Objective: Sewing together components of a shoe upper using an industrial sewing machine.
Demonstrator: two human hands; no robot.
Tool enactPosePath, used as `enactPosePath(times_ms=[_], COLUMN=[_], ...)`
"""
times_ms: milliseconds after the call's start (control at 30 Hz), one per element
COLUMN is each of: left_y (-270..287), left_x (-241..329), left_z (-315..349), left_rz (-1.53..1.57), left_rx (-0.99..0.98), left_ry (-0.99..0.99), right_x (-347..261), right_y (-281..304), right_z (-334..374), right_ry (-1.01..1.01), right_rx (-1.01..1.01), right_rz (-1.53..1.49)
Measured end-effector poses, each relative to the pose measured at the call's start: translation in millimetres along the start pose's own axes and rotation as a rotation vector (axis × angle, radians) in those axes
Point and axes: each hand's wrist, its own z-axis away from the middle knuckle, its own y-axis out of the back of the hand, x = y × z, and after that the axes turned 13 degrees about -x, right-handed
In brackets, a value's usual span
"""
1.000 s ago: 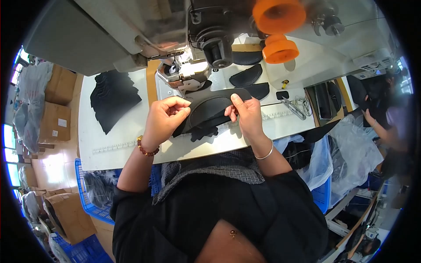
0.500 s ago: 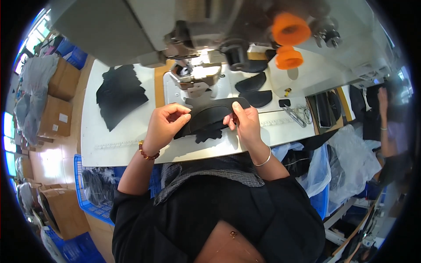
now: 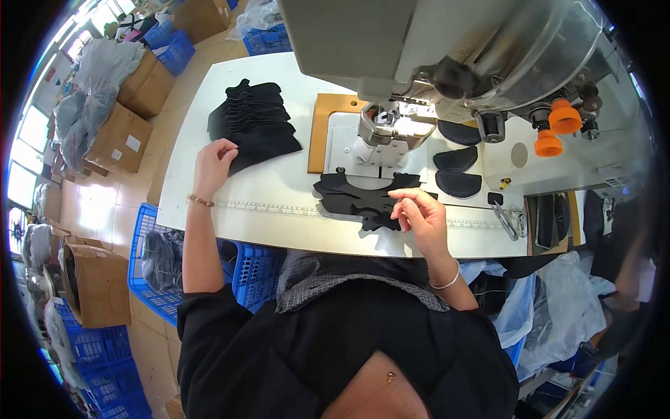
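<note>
My left hand point(image 3: 218, 162) is at the left of the white table, thumb and fingers pinched at the near corner of an overlapping pile of black cut pieces point(image 3: 258, 122). They look like leather or thick fabric with wavy edges. My right hand point(image 3: 419, 213), fingers loosely bent and apart, is over the right end of more black scalloped pieces point(image 3: 349, 195). These lie flat just in front of the sewing machine's needle area point(image 3: 391, 133). Whether the right fingertips touch them I cannot tell.
Several black half-round pieces point(image 3: 458, 159) lie right of the machine bed. Tweezers point(image 3: 504, 222) are farther right, by the table edge. A ruler strip point(image 3: 279, 208) runs along the front. The machine head point(image 3: 419, 49) overhangs the back; a blue basket point(image 3: 255, 272) stands below the table.
The curved black piece both hands held is out of them. My left hand has moved left to the pile, which now shows several staggered layers. The view has shifted, showing more of the table's left.
</note>
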Motion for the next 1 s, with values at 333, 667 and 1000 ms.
enactPosePath(times_ms=[333,667,1000], left_y=[-26.5,-43.2,-101.9], left_x=[-15.6,86.8,151.7], left_z=[-5.3,14.5,15.9], left_rz=[-0.218,-0.414,-0.264], left_rx=[0.185,0.228,-0.482], left_ry=[0.026,-0.34,-0.645], right_x=[8.7,11.5,17.8], right_y=[20.6,46.3,112.8], right_z=[28.5,39.3,42.2], right_ry=[-0.045,0.041,-0.008], right_rx=[0.163,0.384,0.473], right_rz=[0.155,0.897,1.425])
